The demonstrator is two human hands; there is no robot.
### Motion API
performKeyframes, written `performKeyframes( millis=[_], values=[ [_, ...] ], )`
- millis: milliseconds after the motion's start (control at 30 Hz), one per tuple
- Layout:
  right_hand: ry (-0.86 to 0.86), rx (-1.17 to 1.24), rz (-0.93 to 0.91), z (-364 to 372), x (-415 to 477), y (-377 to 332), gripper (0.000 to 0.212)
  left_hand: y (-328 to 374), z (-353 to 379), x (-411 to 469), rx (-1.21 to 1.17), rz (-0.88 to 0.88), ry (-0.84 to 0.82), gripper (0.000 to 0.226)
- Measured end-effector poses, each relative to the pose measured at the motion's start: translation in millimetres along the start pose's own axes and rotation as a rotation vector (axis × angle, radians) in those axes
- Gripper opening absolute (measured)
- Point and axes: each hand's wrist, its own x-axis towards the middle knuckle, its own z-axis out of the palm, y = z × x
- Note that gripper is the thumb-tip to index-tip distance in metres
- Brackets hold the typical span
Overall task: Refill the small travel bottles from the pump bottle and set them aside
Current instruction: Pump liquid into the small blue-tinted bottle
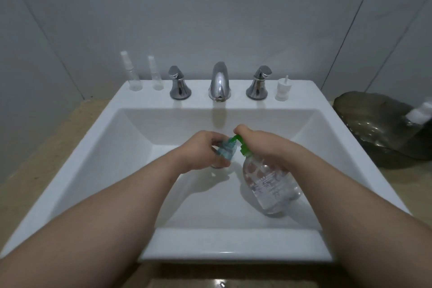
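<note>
My forearms reach over the front rim of the white rectangular ceramic sink (233, 245), and both hands are at work above its basin.

Nearest me inside the sink is the clear plastic pump bottle with a printed label (268, 184). It is tilted, with its base towards the front right of the basin and its neck pointing to the middle. I cannot tell whether the base rests on the basin floor. My right hand (259, 145) is closed around the bottle's green pump head (242, 145).

Just left of that, over the middle of the sink, my left hand (201, 147) grips a small clear travel bottle with a bluish tint (225, 151), fingers curled round its body. The green nozzle meets the mouth of this little bottle.

On the sink's back ledge stands a chrome faucet (219, 82) at the centre, between a chrome left handle (178, 86) and a chrome right handle (258, 84). At the ledge's left end two slim clear spray bottles stand upright: the taller one (133, 75) at the outer end, the thinner one (155, 76) beside it. At the ledge's right end sits a small white pump cap (284, 89).

The sink is set into a beige table (35, 159). On it, right of the sink, lies a dark glassy dish (374, 128).
</note>
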Motion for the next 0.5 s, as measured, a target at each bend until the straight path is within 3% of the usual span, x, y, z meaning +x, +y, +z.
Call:
performKeyframes(
  millis=[300,500],
  values=[
    [0.074,-0.014,-0.031,3,-5,-5,0.053,-8,8,7,0.015,-0.037,0.031,0.049],
    [0.067,-0.034,0.022,11,-11,-12,0.055,-18,5,8,-0.034,-0.049,-0.017,0.048]
  ],
)
